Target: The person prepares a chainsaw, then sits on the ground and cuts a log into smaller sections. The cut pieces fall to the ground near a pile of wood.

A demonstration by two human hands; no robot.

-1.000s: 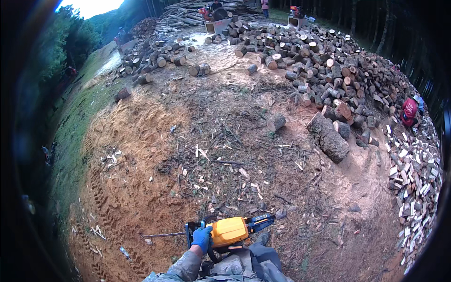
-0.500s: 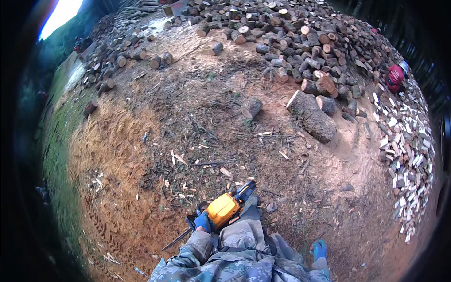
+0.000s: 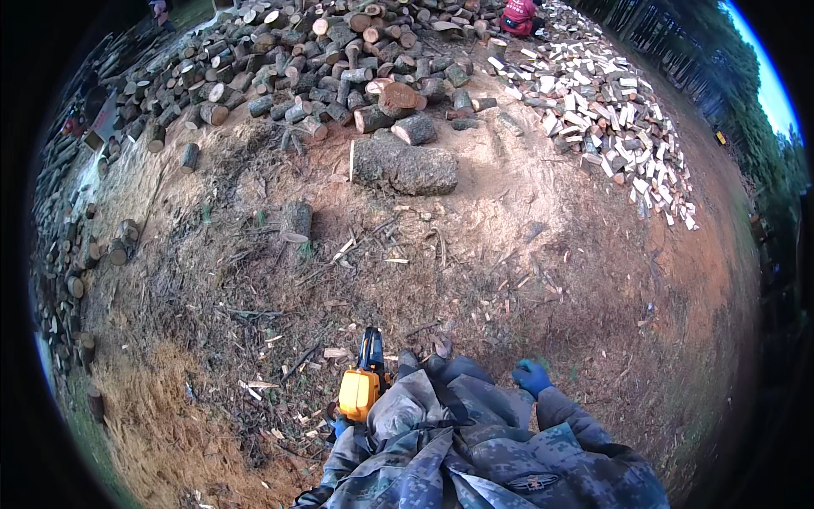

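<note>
An orange-yellow chainsaw (image 3: 359, 394) with a dark rear part hangs at my left side, above the ground. My left hand (image 3: 341, 425), in a blue glove, is closed on its handle; the sleeve and the saw body partly hide the fingers. The saw's bar does not show clearly. On the other side, my right hand (image 3: 531, 377) is also gloved in blue and hangs beside my right leg. Its fingers are curled in, and nothing shows in them. Camouflage clothing covers both my arms.
A thick log (image 3: 404, 166) lies ahead, with a short log (image 3: 296, 221) nearer on the left. Cut rounds form a large pile (image 3: 339, 64) at the back. Split firewood (image 3: 606, 110) is heaped far right, near a person in red (image 3: 518, 15). Wood chips and sticks litter the ground.
My view has turned right, so the logs and firewood heap have shifted left. The chainsaw stays in my left hand, and its bar has gone out of sight. My right hand has swung forward.
</note>
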